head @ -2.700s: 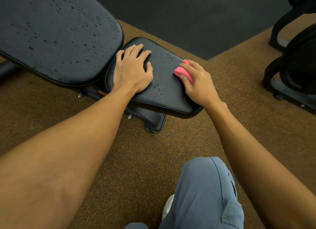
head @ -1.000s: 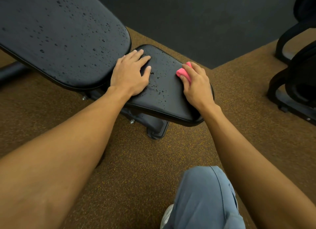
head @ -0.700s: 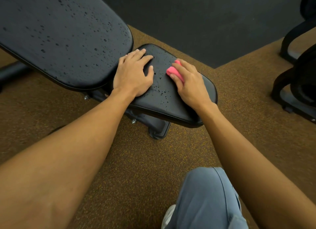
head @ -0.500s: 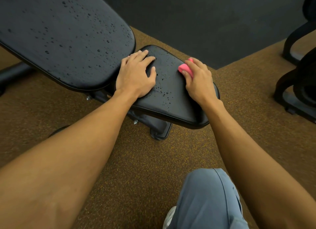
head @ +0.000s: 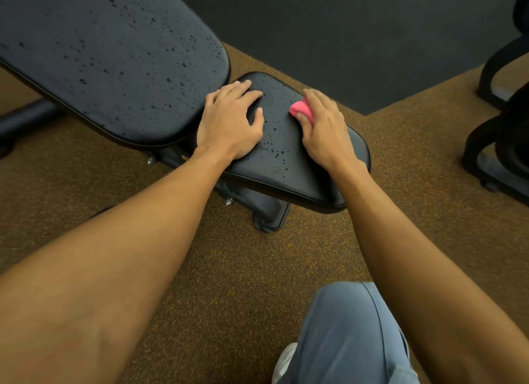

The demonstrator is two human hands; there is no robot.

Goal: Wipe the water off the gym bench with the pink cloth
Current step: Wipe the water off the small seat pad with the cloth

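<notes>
Both arms reach fwd & down. Left hand [head: 230, 123] lies flat, fingers straight & spread, palm on the seat pad [head: 289, 166], near its left edge. Right hand [head: 325, 128] curls round a bunched pink cloth [head: 300, 112], pressing it on the pad's far right part. Pad: smooth black vinyl, rounded, beaded w/ droplets betw the hands. Back pad [head: 114, 54]: long, rounded, also spotted. Floor [head: 229, 269]: speckled brown rubber.
</notes>
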